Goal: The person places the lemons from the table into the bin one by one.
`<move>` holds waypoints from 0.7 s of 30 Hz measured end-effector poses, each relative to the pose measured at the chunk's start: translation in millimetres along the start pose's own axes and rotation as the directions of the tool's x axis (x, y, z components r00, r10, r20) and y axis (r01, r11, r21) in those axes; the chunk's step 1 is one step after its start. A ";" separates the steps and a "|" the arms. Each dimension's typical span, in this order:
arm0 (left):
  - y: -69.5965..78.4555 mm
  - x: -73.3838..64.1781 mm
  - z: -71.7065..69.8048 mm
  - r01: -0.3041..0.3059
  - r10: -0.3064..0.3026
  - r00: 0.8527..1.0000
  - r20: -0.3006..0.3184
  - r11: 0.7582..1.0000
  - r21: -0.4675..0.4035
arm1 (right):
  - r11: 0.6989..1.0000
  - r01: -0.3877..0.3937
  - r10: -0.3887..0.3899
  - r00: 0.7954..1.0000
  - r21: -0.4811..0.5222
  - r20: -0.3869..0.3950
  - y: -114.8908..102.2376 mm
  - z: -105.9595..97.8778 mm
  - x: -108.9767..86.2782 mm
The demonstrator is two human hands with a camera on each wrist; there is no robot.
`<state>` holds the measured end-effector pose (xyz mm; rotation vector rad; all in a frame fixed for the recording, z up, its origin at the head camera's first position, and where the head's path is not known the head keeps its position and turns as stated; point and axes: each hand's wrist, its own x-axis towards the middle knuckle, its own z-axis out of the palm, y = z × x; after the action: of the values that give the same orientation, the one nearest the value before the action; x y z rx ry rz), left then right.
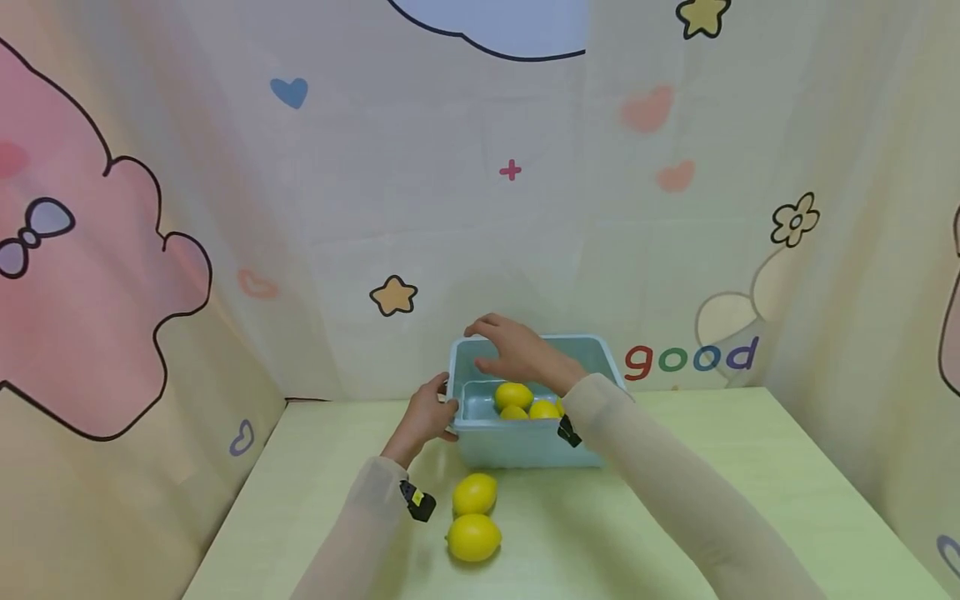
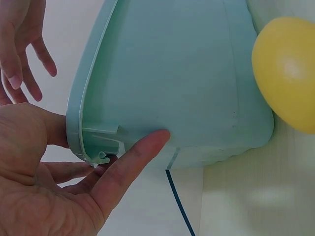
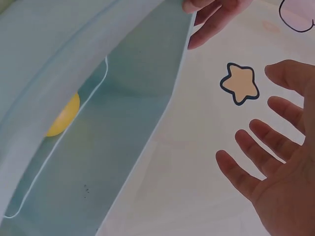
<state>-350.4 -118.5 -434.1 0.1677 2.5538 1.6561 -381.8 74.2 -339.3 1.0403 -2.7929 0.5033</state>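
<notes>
A light blue plastic bin (image 1: 525,446) stands at the back of the table with several yellow lemons (image 1: 513,397) inside. My left hand (image 1: 426,414) grips its left side at the rim, and in the left wrist view one finger (image 2: 142,157) lies along the outer wall. Above the bin's opening hovers my right hand (image 1: 517,346), its fingers spread and holding nothing; the right wrist view shows the same bare palm (image 3: 290,196). Two more lemons lie on the table in front of the bin, a farther lemon (image 1: 475,495) and a nearer lemon (image 1: 473,537).
The pale green table (image 1: 697,467) ends against a printed curtain (image 1: 450,208) right behind the bin. More curtain hangs along the left and right sides. Both forearms reach in from the front, and a small black camera (image 1: 417,501) sits on the left wrist.
</notes>
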 end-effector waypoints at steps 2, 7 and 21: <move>-0.6 0.6 0.2 0.002 -0.002 1.000 0.002 1.000 -0.005 | 1.000 0.007 -0.007 1.000 0.001 -0.013 -2.9 0.3 -5.5; -0.3 0.6 1.2 0.006 -0.006 1.000 0.002 1.000 -0.007 | 0.999 0.032 -0.033 0.999 -0.021 -0.027 -9.6 1.6 -19.3; -1.8 0.8 -1.1 0.008 -0.008 1.000 0.016 1.000 -0.019 | 0.988 0.148 -0.155 0.974 -0.052 -0.164 -25.4 14.2 -50.7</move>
<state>-351.4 -120.1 -435.3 0.1681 2.5232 1.6681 -326.8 82.3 -357.3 1.1350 -2.5436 0.4900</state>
